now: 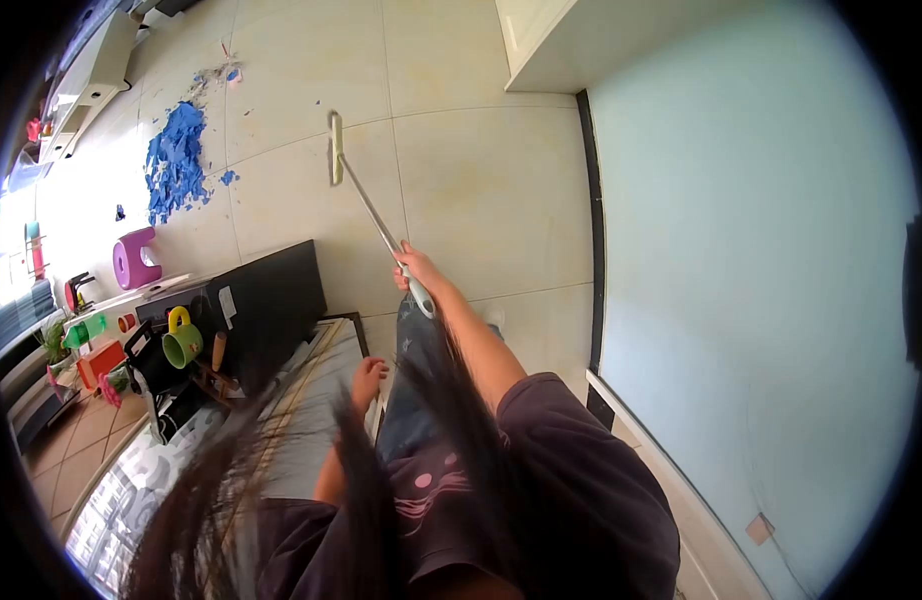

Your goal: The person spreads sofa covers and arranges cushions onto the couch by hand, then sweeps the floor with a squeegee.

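Observation:
My right hand (417,268) is wrapped round the grey-white grip of a squeegee (373,213) with a thin metal pole. Its pale, narrow crosswise head rests on the tiled floor ahead of me. Low by my body, beside the edge of a table, my left hand (369,381) hangs with its fingers loosely bent and apart, and nothing shows in it. A heap of torn blue scraps (177,163) lies on the floor to the left of the squeegee's head, with smaller bits scattered round it.
Grey dusty debris (219,74) lies beyond the blue heap. On the left are a purple stool (137,259), a black panel (271,290) and a green mug (183,345) with a yellow handle. A pale blue-green wall or panel (741,250) stands on my right.

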`<state>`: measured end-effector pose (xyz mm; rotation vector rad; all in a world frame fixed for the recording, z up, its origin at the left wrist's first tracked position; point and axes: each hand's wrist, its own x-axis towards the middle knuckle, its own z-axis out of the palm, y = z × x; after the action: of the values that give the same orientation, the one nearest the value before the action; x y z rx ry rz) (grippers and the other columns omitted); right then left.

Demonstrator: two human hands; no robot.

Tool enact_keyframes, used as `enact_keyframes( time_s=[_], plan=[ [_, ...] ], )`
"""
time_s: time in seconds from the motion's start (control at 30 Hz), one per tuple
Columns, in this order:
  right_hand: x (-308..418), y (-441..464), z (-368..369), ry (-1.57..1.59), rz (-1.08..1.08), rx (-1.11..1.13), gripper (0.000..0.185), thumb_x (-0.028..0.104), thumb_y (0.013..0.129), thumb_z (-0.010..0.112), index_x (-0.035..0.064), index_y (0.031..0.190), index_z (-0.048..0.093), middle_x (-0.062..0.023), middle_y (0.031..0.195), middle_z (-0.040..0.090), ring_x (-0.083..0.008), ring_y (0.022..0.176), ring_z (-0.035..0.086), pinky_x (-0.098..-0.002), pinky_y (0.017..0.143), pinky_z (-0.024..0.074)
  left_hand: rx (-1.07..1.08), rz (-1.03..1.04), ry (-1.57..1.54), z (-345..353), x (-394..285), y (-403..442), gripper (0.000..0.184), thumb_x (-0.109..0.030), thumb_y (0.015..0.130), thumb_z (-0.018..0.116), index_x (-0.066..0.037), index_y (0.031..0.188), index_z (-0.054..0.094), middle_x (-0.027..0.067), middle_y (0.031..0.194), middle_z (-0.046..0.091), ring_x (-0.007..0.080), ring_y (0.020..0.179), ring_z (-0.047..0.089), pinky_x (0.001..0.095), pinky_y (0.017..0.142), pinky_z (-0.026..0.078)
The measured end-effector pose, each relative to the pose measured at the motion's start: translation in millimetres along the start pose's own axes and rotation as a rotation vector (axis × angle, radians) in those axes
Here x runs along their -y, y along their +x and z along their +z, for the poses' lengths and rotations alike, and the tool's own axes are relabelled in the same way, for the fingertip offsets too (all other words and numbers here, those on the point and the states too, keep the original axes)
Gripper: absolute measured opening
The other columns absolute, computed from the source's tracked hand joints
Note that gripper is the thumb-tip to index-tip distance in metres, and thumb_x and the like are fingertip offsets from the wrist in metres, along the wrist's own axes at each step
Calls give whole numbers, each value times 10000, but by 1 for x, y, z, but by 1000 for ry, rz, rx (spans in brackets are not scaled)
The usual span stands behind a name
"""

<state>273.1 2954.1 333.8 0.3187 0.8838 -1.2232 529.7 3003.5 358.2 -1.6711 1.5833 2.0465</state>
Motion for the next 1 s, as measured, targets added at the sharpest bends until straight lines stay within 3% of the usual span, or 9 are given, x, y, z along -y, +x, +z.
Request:
enact_keyframes(
  time_s=[0.03,0.13,0.27,0.37,0.53,0.63,0.73,0.8,1.0],
  plan=[
    [7,-3,8,-38,-5,10,399,153,782,404,170,1132,212,-21,530,353,-94,381,335,-219,334,283,-23,-105,-98,-4,-6,3,160,-90,764,409,23,859,471,92,771,525,160,702,521,244,598,424],
    [38,-36,-7,-122,-48,-121,371,152,782,406,159,1121,256,-14,524,348,-89,382,331,-219,333,276,-10,-128,-84,7,-46,27,178,-106,768,404,25,867,474,90,776,526,152,705,521,243,604,423],
    [90,-98,-87,26,-199,-241,53,142,772,411,128,817,385,-17,516,361,-86,380,333,-213,325,264,71,-58,-150,58,-110,68,179,-111,773,400,19,869,478,86,766,531,139,699,517,233,612,413],
    [160,-144,-145,-110,-248,-493,82,146,767,416,119,744,343,-18,489,349,-89,350,319,-221,304,257,138,-8,-218,105,-163,94,173,-107,773,403,18,866,478,85,758,535,135,688,516,232,611,413],
    [277,-117,-237,-364,-174,-721,100,142,743,403,51,710,375,-56,505,395,-140,355,375,-265,319,320,162,-14,-227,165,-189,136,187,-134,752,433,-9,884,477,75,750,540,146,643,514,244,620,413],
    [268,-42,-247,-577,-181,-877,117,124,709,384,11,703,413,-89,540,444,-186,374,415,-314,346,353,126,-42,-83,175,-212,138,161,-105,757,425,13,854,477,77,727,546,134,666,530,237,588,428],
    [229,2,-149,-479,-50,-798,105,100,689,399,37,771,384,-82,471,403,-199,353,415,-322,311,340,-15,-43,-166,177,-227,132,154,-109,752,431,2,844,485,76,721,550,131,650,530,236,585,425],
    [188,52,-124,-648,-101,-623,100,83,693,385,57,789,376,-72,451,386,-192,337,410,-307,291,329,-69,-71,-241,169,-221,138,154,-113,750,432,-1,838,488,80,729,547,132,634,523,233,574,420],
    [269,122,6,-516,319,-109,125,141,758,385,121,875,348,-38,456,366,-141,321,365,-271,278,307,-214,-160,-532,153,-197,152,171,-120,755,424,3,860,481,82,745,547,136,635,517,237,566,419]
  ],
)
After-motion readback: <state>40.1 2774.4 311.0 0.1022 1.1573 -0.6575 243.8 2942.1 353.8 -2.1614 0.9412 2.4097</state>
